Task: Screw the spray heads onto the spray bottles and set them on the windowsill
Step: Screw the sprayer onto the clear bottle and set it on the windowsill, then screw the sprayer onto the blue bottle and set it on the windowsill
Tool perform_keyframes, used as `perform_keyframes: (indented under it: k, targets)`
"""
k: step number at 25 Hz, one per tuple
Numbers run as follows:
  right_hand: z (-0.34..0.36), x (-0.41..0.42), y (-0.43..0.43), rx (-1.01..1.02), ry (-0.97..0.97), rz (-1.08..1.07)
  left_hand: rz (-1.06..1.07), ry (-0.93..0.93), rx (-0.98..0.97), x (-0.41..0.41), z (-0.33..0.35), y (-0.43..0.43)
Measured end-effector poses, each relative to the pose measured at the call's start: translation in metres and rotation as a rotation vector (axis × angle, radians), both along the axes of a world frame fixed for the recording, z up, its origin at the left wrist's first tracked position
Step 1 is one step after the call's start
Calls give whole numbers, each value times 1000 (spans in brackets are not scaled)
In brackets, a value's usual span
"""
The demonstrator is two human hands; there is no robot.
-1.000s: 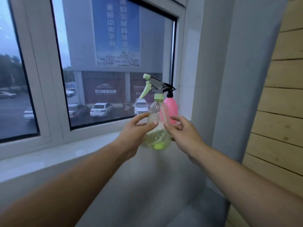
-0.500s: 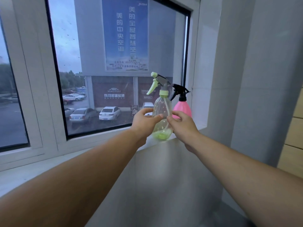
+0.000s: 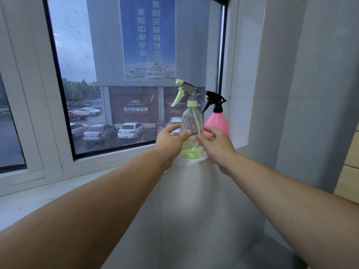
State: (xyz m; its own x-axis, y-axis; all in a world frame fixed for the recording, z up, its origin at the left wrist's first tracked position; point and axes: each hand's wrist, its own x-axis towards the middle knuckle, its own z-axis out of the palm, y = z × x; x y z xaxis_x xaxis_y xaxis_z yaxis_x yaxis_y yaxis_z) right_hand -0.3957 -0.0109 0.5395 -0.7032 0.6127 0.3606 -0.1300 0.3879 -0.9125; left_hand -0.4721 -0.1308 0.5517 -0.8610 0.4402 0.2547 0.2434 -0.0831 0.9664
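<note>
A clear green spray bottle (image 3: 191, 123) with a grey and green spray head (image 3: 186, 91) stands upright on the white windowsill (image 3: 238, 144). My left hand (image 3: 168, 139) holds its left side, thumb on the front and fingers curled behind. My right hand (image 3: 215, 144) holds its right side with thumb and fingertips on the bottle. Just right of it, and touching or nearly touching it, a pink spray bottle (image 3: 218, 123) with a black spray head (image 3: 214, 100) stands on the sill in the corner.
The window pane (image 3: 126, 74) rises right behind the bottles, with a white frame (image 3: 35, 105) to the left. A grey tiled wall (image 3: 281, 94) closes the sill on the right. A wooden panel wall (image 3: 347, 171) is at the far right.
Both hands carried the green bottle forward and down onto the sill beside the pink bottle. The view moved closer to the window.
</note>
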Motion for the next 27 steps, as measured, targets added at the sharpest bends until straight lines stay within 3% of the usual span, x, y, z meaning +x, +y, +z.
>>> perform_keyframes:
  k: [9, 15, 18, 27]
  targets:
    - [0, 14, 0, -25, 11, -16, 30, 30, -139, 6, 7, -10]
    - [-11, 74, -11, 23, -45, -64, 93, 127, -124, 50, -2, -37]
    - [-38, 120, -18, 22, -88, -68, 4, 173, -123, 88, -31, -52]
    - [-197, 233, -33, -81, -350, -94, -397, -158, -554, 173, -217, -57]
